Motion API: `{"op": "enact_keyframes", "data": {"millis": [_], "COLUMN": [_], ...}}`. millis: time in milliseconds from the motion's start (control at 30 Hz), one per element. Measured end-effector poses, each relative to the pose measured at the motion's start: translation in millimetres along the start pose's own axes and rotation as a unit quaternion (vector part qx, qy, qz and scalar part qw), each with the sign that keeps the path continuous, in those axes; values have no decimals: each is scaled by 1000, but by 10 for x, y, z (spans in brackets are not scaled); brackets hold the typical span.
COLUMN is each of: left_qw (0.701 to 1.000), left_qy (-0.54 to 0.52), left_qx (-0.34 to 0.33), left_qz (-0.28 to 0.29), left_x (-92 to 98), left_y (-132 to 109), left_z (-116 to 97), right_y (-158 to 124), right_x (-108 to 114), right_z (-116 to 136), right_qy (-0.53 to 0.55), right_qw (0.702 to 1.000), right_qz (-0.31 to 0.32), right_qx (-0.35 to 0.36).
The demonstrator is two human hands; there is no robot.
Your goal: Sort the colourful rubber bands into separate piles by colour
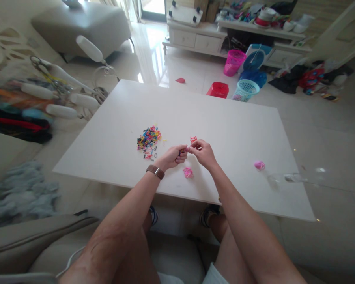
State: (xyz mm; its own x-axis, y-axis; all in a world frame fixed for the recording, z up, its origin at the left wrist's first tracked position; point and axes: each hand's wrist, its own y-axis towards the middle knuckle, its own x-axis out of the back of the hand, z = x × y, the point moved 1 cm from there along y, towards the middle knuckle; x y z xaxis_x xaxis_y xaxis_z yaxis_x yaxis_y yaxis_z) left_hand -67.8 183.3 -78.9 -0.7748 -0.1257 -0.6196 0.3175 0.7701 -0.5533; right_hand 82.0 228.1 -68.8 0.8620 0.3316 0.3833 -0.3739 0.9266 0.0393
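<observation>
My left hand (175, 154) is curled shut above the white table (230, 130), with small bits of colour showing between its fingers. My right hand (203, 153) pinches something tiny right beside it, fingertips touching the left hand's. A pile of small coloured rubber bands (148, 141) lies just left of my hands. A few red bands (193, 139) sit just beyond my right hand. A pink clump (188, 172) lies on the table below my hands, and a second pink clump (259, 165) lies farther right.
A clear plastic bag (296, 178) rests near the table's right front edge. On the floor beyond stand a pink basket (234, 62), a red tub (218, 90) and a teal basket (245, 90). A rack of clutter (47, 94) stands left.
</observation>
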Motion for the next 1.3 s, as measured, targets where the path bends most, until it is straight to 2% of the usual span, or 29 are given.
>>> {"op": "enact_keyframes", "data": {"millis": [167, 300, 467, 733, 800, 867, 933, 1033, 1100, 1167, 1300], "left_qw": [1000, 997, 994, 993, 994, 994, 995, 996, 996, 995, 992], "left_qy": [2, -21, -52, -74, -76, -76, -75, -78, -86, -95, -108], "left_qx": [-9, -42, -61, -39, -35, -32, -29, -21, -12, 5, 57], "left_qz": [-16, -58, -77, -78, -76, -68, -56, -46, -38, -22, 15], "left_x": [36, 127, 192, 146, 138, 131, 123, 115, 107, 92, 51], "left_y": [1, -15, -39, -40, -44, -48, -50, -45, -38, -33, -30], "left_z": [-37, -120, -175, -161, -159, -157, -155, -143, -127, -106, -62], "right_y": [3, -26, -128, -217, -206, -180, -146, -117, -121, -136, -155], "right_x": [119, 209, 165, 91, 96, 112, 136, 170, 176, 163, 117], "right_z": [19, -14, -178, -399, -404, -371, -295, -142, -56, -4, -14], "right_qy": [19, -57, -171, -196, -207, -224, -229, -182, -141, -123, -134], "right_qw": [1000, 992, 950, 921, 921, 930, 949, 977, 985, 985, 972], "right_qz": [7, 116, 259, 336, 328, 290, 216, 86, 34, 23, 47], "right_qx": [-12, 5, 15, -29, -36, -25, 9, 70, 96, 122, 186]}}
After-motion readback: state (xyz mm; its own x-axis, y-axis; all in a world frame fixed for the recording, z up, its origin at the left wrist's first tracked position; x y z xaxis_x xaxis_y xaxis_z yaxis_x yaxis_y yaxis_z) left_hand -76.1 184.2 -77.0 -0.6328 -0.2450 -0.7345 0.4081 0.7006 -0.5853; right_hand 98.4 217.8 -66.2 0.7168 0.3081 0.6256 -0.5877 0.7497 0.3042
